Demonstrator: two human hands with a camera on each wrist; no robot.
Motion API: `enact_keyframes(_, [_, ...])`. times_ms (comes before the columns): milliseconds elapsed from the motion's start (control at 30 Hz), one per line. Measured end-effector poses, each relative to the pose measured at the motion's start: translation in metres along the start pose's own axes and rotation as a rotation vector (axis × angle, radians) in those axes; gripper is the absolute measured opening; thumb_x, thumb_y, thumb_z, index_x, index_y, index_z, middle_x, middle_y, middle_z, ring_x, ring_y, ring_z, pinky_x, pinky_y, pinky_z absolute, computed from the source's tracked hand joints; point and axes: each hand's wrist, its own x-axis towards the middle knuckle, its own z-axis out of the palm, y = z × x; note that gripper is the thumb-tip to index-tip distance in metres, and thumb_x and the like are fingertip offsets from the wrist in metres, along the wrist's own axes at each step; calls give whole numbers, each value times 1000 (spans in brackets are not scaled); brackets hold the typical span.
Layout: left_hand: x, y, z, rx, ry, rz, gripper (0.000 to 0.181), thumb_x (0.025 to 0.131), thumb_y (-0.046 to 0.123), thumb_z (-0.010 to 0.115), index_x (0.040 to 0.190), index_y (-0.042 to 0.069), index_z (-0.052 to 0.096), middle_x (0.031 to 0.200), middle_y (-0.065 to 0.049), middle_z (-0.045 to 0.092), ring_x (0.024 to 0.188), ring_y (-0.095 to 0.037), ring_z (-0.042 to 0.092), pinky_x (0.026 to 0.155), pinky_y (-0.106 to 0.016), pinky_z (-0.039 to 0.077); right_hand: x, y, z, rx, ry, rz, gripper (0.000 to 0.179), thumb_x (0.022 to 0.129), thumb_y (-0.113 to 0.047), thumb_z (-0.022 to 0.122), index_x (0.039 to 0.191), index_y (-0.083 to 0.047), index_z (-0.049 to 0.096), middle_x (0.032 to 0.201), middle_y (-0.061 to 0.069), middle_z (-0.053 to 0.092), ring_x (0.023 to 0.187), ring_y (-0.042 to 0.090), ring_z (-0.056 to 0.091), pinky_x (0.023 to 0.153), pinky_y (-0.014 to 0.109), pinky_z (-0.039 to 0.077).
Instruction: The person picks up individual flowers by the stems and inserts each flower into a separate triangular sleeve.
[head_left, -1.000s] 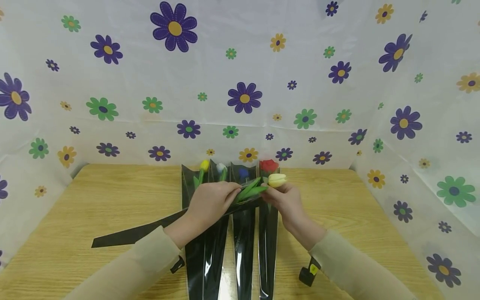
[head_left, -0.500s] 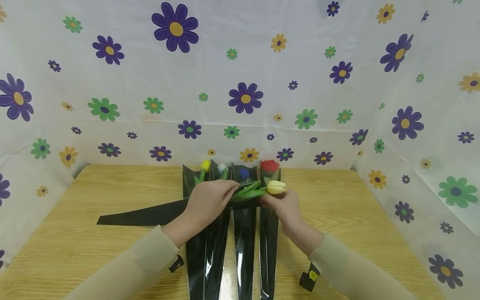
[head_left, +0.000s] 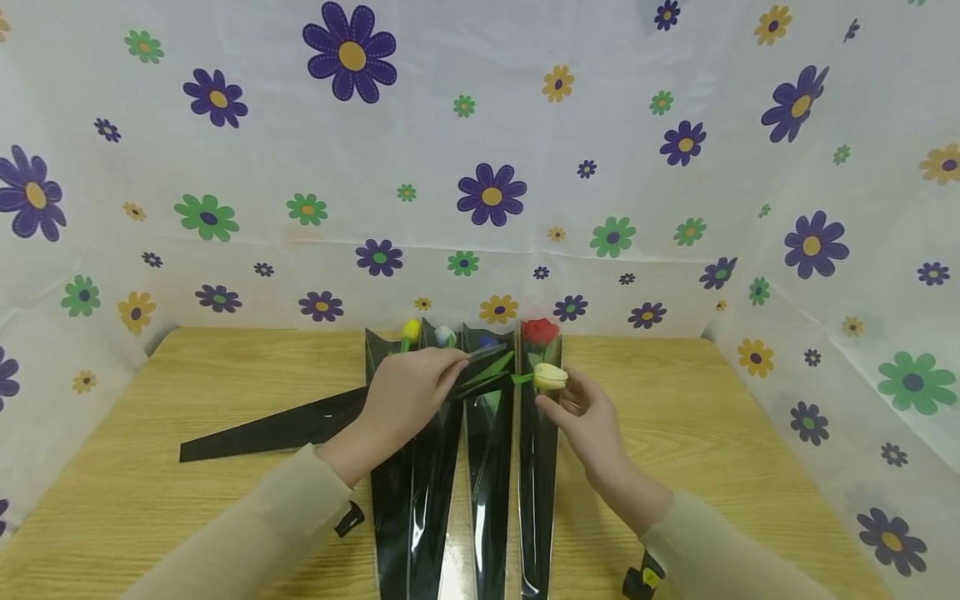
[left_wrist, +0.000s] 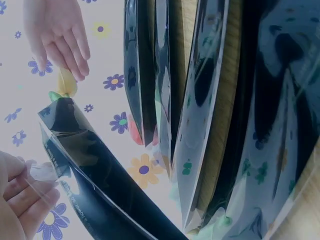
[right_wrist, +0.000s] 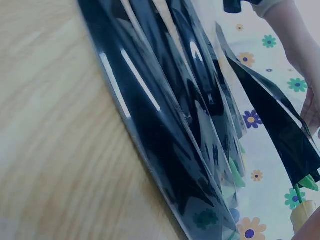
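Note:
My left hand (head_left: 411, 392) pinches the clear upper edge of a black flower sleeve (head_left: 281, 423), raised crosswise over the other sleeves. A pale yellow tulip (head_left: 551, 377) with green leaves sticks out of the sleeve's right end; its stem is mostly hidden inside. Beside the bloom is my right hand (head_left: 600, 429), thumb and fingers apart around its right side. In the left wrist view, the right hand's fingers (left_wrist: 70, 52) are fairly straight, their tips at the tulip (left_wrist: 66, 84). The right wrist view catches the tulip (right_wrist: 301, 214) at its lower right corner.
Several black sleeves lie side by side on the wooden table (head_left: 660, 400), holding a yellow tulip (head_left: 411, 331), a whitish flower (head_left: 445, 336), a blue flower (head_left: 487, 342) and a red rose (head_left: 540, 331). Flower-print cloth (head_left: 420, 150) stands behind and at the sides.
The right hand has loosened from the tulip's stem and shifted slightly right. More of the leaves now sit inside the sleeve. The sleeve's narrow left end rose, then dropped a little.

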Motion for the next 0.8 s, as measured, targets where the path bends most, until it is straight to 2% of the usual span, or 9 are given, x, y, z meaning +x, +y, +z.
enact_keyframes(100, [0,-1,0,8,-6,-6,13,99,19,77,106,9,82,92,-6,84,70,-17,78,61,-30,62,-6,2,-3,10,-12,-35,71,102,-7,69,161,9,33,163,30,44,151,47,45,127,55,37])
enact_keyframes(200, [-1,-2,0,10,-11,-5,14,100,20,76,105,8,82,90,-6,83,69,-16,78,60,-30,62,-11,0,-5,14,-27,-76,68,104,-4,64,161,11,31,166,29,40,153,46,42,129,54,33])
enact_keyframes(467, [-2,-2,1,-1,-26,-1,14,100,19,77,106,9,83,91,-5,83,69,-15,77,61,-30,62,-19,-5,-4,-11,-83,-129,60,107,-4,60,160,9,35,167,27,39,154,45,41,129,54,32])
enact_keyframes(600, [-3,0,3,-5,-43,-1,14,99,19,77,107,9,83,95,-6,84,74,-16,79,66,-32,64,-21,-6,-2,-33,-108,-142,60,107,-4,59,161,6,37,166,26,41,154,45,42,128,54,33])
enact_keyframes(800, [-3,4,5,-4,-71,-6,15,98,18,78,110,11,83,101,-5,84,86,-18,82,73,-34,66,-25,-13,3,-72,-145,-250,61,104,0,62,160,8,38,165,28,41,151,47,45,126,55,33])
